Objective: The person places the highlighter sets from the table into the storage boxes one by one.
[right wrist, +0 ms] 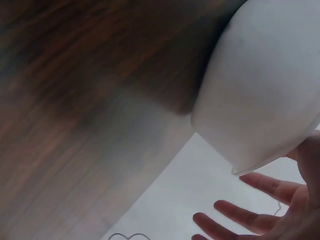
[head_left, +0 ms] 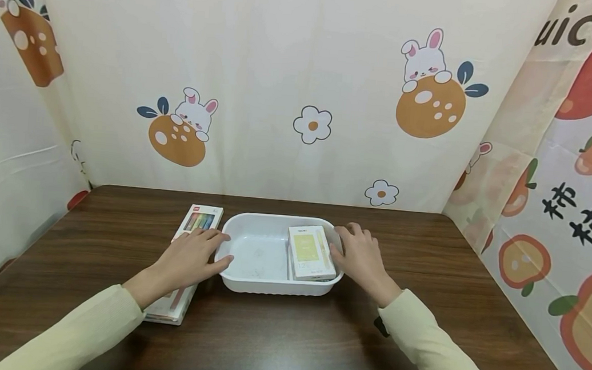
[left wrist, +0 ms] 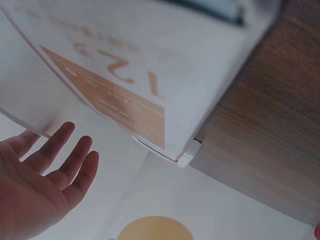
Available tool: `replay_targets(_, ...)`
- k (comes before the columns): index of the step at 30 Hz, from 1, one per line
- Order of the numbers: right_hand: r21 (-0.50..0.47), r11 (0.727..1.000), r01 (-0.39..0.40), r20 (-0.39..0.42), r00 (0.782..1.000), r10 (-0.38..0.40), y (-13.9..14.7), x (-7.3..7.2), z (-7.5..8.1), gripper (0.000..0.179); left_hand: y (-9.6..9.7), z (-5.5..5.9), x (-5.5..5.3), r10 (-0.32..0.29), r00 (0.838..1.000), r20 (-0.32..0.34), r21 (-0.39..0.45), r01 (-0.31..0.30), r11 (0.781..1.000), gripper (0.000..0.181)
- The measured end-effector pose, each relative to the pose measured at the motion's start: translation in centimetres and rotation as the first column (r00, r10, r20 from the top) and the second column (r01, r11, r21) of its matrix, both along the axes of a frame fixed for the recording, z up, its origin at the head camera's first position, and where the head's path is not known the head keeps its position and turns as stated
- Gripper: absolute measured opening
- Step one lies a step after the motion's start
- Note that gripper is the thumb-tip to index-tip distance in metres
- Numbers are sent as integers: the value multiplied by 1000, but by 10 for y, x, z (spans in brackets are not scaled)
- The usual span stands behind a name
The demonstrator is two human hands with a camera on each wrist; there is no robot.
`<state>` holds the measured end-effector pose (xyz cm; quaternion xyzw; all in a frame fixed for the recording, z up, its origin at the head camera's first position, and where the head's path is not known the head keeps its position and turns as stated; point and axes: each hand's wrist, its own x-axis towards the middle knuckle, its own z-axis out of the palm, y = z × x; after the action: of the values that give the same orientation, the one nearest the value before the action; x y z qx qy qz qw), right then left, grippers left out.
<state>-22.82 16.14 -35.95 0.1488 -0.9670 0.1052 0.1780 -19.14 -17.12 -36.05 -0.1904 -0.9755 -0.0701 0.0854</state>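
Observation:
A white plastic basin [head_left: 253, 286] stands near the middle of the table. Inside it, toward the right, lies a small white box with a yellow-green label [head_left: 306, 249]; what is under that box is hidden. My left hand [head_left: 193, 258] reaches over a flat box of coloured pens or pencils [head_left: 203, 218] and touches the basin's left rim, fingers spread. At the right rim is my right hand [head_left: 363, 261], thumb toward the inside and fingers fairly straight. In the right wrist view its fingers [right wrist: 260, 220] are beside the basin wall [right wrist: 260, 90].
The flat box beside the basin carries a large "12" on its face [left wrist: 115, 75] in the left wrist view. Dark wood-grain table [head_left: 285, 345] lies under everything. Printed curtains [head_left: 284, 64] enclose the back and both sides.

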Motion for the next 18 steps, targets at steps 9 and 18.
replay_targets(9, -32, 995, -95, -19, 995, 94, 7, -5, -7, 33, 0, -1, 0, -3, 1000, -13, -6, 3, 1000, 52)
replay_targets(18, -53, 989, -141, 0, 990, 141, 12, -8, -11, 33, 0, -2, 1, -4, 999, -33, -29, 3, 1000, 52)
